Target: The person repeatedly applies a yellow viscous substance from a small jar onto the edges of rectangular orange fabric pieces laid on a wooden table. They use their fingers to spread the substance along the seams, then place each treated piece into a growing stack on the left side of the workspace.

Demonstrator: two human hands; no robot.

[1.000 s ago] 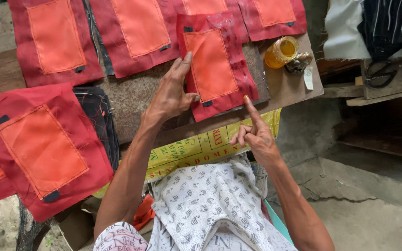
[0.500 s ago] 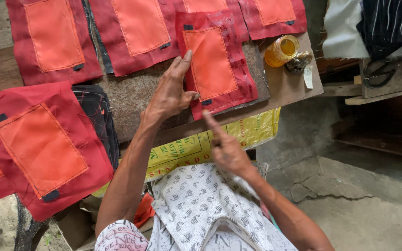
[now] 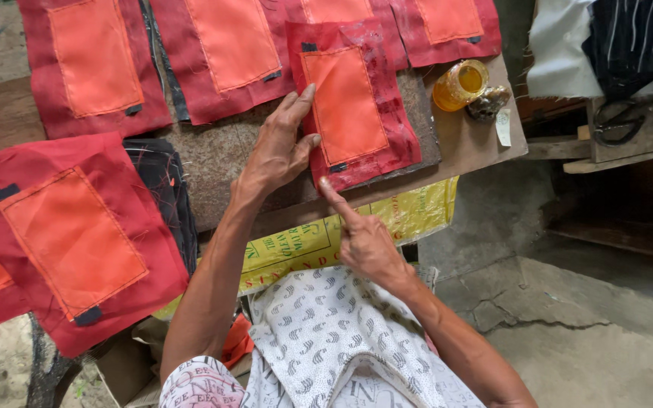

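A red fabric piece with an orange patch (image 3: 351, 106) lies on the wooden board (image 3: 228, 162) in the head view. My left hand (image 3: 277, 147) rests flat on the board, its fingertips touching the piece's left edge. My right hand (image 3: 360, 234) has its index finger stretched out, the tip touching the near left corner of the same piece. Neither hand holds anything.
Several more red pieces with orange patches (image 3: 96, 64) lie across the board and at the left (image 3: 69, 238). A yellow glass jar (image 3: 459, 85) and a small metal object (image 3: 487, 102) stand at the board's right end. A yellow printed sack (image 3: 319, 234) hangs at the near edge. Scissors (image 3: 617, 121) lie on a shelf at the right.
My right index finger slid left along the piece's near edge, from its right corner to its left corner. The left hand stayed in place.
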